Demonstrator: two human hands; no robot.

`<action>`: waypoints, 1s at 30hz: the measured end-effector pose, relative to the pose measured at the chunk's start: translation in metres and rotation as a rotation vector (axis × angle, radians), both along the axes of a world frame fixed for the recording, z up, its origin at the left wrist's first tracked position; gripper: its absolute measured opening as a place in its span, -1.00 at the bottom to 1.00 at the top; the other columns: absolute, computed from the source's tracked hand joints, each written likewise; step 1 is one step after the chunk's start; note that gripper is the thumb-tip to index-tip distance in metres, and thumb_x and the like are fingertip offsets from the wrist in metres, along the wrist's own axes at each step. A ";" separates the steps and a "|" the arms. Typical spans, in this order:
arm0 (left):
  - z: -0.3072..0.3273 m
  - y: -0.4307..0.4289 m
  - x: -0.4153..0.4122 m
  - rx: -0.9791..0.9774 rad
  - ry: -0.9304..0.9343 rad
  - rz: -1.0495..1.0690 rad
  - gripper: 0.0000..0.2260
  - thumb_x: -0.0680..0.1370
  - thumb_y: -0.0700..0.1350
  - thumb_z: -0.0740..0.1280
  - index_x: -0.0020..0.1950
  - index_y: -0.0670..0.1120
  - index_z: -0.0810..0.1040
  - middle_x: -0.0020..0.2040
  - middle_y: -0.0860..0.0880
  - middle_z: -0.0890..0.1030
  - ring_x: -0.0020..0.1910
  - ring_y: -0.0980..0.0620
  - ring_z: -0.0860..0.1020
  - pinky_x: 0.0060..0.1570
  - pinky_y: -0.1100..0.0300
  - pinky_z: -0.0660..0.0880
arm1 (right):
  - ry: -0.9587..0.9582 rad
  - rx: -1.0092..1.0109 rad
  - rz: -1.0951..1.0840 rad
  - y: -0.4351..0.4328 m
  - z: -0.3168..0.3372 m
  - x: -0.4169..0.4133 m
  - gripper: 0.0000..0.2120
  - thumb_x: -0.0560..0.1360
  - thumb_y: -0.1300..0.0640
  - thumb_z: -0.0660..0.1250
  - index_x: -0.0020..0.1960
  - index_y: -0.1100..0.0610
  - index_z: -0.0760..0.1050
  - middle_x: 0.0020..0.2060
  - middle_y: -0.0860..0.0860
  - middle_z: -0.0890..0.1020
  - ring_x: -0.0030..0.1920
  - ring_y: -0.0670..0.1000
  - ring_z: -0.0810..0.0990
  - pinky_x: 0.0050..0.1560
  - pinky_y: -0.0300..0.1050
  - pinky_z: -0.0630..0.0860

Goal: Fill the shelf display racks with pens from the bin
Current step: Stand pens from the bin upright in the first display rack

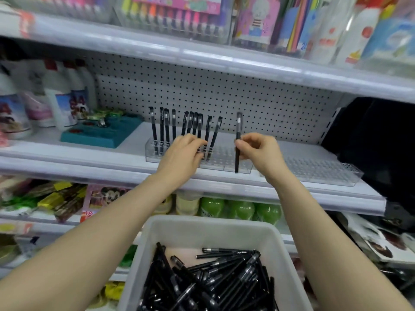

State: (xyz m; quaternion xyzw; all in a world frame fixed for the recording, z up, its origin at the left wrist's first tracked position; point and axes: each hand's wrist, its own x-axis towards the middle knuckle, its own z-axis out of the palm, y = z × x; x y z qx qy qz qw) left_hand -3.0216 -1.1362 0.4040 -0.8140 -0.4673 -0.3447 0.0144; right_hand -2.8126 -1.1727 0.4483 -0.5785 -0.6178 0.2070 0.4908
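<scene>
What your right hand (258, 151) holds: a slim black capped pen (238, 129), pinched upright between thumb and fingers, its lower tip in front of the clear plastic pen rack (226, 163).
Where your left hand (183, 153) lies: over that rack, fingers curled down among the standing pens; you cannot tell from here whether they grip one.
Standing black pens (166, 129): about ten, upright or slightly tilted in the rack's left half, on the white middle shelf (67, 153).
Second clear rack (325, 170): just beside the first, to its right.
White plastic bin (202, 227): below the shelf, close to you, holding a loose heap of black pens (213, 279).
Teal plastic tray (101, 134): left of the racks, same shelf.
</scene>
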 end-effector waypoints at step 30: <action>-0.042 0.020 -0.003 0.137 0.160 0.104 -0.51 0.51 -0.24 0.39 0.43 -0.07 0.41 0.33 -0.09 0.46 0.32 -0.13 0.36 0.35 -0.04 0.35 | -0.272 -0.049 -0.166 0.080 -0.030 -0.028 -0.76 0.52 0.08 0.41 0.13 0.18 0.63 0.03 0.08 0.68 0.04 0.08 0.62 0.19 -0.02 0.54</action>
